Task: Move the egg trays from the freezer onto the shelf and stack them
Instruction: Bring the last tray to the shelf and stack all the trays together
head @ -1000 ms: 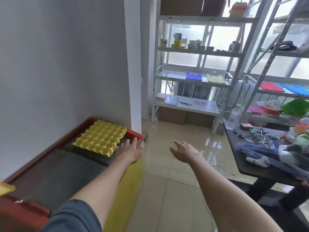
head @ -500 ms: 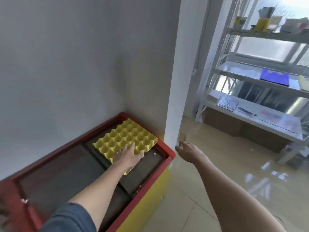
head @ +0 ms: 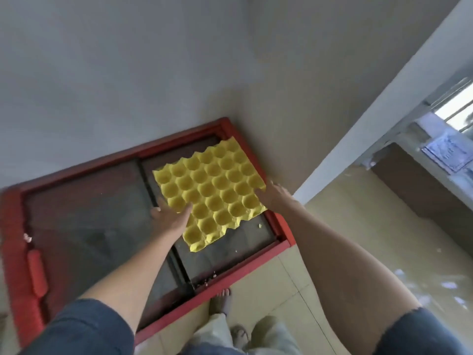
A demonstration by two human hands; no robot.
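On the freezer top: I see a yellow moulded-pulp egg tray (head: 213, 190) lying cup-side up on the dark sliding glass lid (head: 225, 252) of a red-framed chest freezer (head: 245, 265), at the freezer's right end, near the corner where the grey wall (head: 128, 73) turns.
Tray position: its far corner reaches over the red frame at the back; its near corner hangs over the glass. I cannot tell whether it sits flat or is tipped up a little.
Left hand (head: 170, 217): my view has it at the tray's near-left edge, thumb out to the left, fingers reaching under or against the rim. The grip is hidden by the hand's back, so I cannot tell whether it is pinching the rim or only touching it.
Right hand (head: 275, 197): at the tray's right edge, fingers fairly straight and laid against the rim; it touches the tray without curling round it, as far as I can see.
Sleeves: both arms end in dark blue short sleeves (head: 84, 329).
Freezer details: a red handle (head: 37, 274) lies on the left part of the frame; pale crumbs (head: 207, 279) are scattered along the near rail.
Floor: glossy beige tiles (head: 371, 239), with a sandalled foot (head: 224, 299) just beside the freezer's front.
Far right: part of a white metal shelf (head: 445, 152) carrying papers.
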